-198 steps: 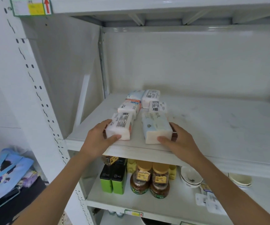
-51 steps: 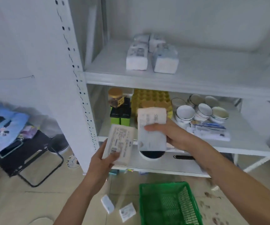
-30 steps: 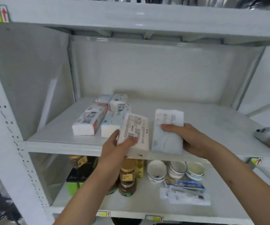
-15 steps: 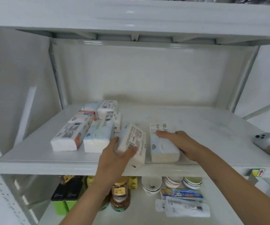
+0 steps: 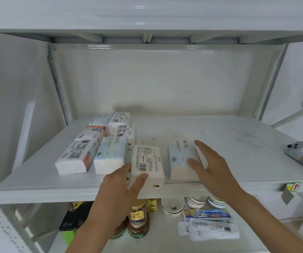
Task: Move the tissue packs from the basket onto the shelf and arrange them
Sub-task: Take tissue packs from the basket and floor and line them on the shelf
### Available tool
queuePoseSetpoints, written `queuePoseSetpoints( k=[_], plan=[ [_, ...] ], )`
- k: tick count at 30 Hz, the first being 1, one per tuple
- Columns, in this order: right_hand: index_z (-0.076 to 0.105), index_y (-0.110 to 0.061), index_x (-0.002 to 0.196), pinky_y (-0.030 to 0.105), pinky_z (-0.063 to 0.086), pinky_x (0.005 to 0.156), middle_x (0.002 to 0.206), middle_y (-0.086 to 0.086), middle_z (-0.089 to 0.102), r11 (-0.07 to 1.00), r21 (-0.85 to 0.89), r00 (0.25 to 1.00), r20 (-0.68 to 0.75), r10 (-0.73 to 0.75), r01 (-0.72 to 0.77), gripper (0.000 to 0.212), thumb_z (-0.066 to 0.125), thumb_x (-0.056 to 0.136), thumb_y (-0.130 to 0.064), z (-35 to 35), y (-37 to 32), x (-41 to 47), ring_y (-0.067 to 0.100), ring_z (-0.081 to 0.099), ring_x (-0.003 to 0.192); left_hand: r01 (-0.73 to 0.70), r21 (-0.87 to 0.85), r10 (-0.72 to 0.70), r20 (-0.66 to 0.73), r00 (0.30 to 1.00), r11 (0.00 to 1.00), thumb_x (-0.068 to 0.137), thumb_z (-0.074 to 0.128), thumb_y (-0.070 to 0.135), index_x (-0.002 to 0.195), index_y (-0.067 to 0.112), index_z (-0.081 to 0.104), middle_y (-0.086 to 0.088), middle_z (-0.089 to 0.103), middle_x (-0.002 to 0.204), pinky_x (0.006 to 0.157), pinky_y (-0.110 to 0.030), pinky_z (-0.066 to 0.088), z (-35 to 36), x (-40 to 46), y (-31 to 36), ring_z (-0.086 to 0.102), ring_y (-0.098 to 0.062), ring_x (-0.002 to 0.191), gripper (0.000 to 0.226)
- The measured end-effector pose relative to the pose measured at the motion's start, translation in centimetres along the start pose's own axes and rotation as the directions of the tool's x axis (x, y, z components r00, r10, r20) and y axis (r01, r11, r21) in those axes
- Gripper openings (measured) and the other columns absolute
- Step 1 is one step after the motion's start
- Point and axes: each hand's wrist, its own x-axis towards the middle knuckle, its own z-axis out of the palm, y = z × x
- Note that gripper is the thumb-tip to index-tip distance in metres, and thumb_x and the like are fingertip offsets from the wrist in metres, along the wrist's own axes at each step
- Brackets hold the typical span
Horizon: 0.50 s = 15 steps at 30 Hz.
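On the shelf [image 5: 220,143], left hand [image 5: 121,183] pinches a barcode pack [image 5: 147,161]; right hand [image 5: 211,167] rests spread on a blue pack [image 5: 180,157].

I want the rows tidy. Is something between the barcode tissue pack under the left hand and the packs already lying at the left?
Nothing visible: only bare white metal shelf separates the white barcode-labelled tissue pack from the pale blue tissue pack beside it.
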Motion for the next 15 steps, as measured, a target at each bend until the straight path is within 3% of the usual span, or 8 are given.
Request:
queuePoseSetpoints(
  k=[3, 5, 7, 11, 15],
  plan=[
    [0.02, -0.036, 0.165, 0.006, 0.005, 0.119, 0.166, -0.032, 0.015, 0.939, -0.257, 0.973, 0.097, -0.211, 0.229, 0.069, 0.047, 0.102, -0.051, 0.2, -0.4, -3.4, -0.01, 0.009, 0.153, -0.118, 0.197, 0.142, -0.112, 0.983, 0.973, 0.095, 0.057, 0.049, 0.142, 0.031, 0.054, 0.01, 0.059, 0.144, 0.094, -0.029, 0.056, -0.4, -1.7, -0.3, 0.06, -0.011, 0.123, 0.05],
    [-0.001, -0.038, 0.165, 0.006, -0.012, 0.12, 0.169, -0.031, -0.012, 0.847, -0.429, 0.947, 0.205, -0.247, 0.314, 0.074, 0.029, 0.101, -0.063, 0.8, -0.4, -4.8, -0.009, -0.016, 0.155, -0.257, 0.32, 0.303, -0.102, 0.947, 0.912, 0.094, 0.056, 0.043, 0.138, 0.025, 0.06, 0.003, 0.061, 0.141, 0.087, -0.033, 0.06, -0.2, -2.6, 0.2, 0.061, -0.015, 0.123, 0.048],
    [-0.018, -0.033, 0.16, 0.01, -0.021, 0.118, 0.168, -0.024, -0.026, 0.778, -0.537, 0.944, 0.234, -0.234, 0.326, 0.077, 0.019, 0.101, -0.066, 1.3, -0.3, -5.2, -0.005, -0.03, 0.152, -0.348, 0.426, 0.398, -0.032, 0.917, 0.835, 0.091, 0.056, 0.043, 0.132, 0.016, 0.067, -0.003, 0.067, 0.135, 0.084, -0.033, 0.061, 0.4, -2.7, 0.4, 0.067, -0.021, 0.119, 0.051],
    [-0.022, -0.034, 0.157, 0.011, -0.017, 0.119, 0.169, -0.021, -0.025, 0.8, -0.529, 0.957, 0.203, -0.205, 0.284, 0.075, 0.017, 0.102, -0.066, 1.4, 0.0, -4.5, -0.007, -0.033, 0.15, -0.373, 0.504, 0.409, 0.042, 0.912, 0.779, 0.081, 0.077, 0.039, 0.13, 0.01, 0.07, -0.006, 0.07, 0.133, 0.084, -0.032, 0.062, 0.6, -1.7, 0.3, 0.07, -0.025, 0.118, 0.058],
    [-0.012, -0.032, 0.165, 0.012, -0.01, 0.12, 0.171, -0.022, -0.02, 0.788, -0.553, 0.96, 0.218, -0.174, 0.269, 0.086, 0.007, 0.093, -0.075, 1.3, 0.7, -3.1, -0.008, -0.028, 0.151, -0.399, 0.553, 0.404, 0.12, 0.907, 0.732, 0.08, 0.081, 0.047, 0.137, 0.007, 0.065, -0.01, 0.066, 0.141, 0.096, -0.035, 0.058, 0.9, 0.1, 0.4, 0.066, -0.027, 0.126, 0.071]
  ],
)
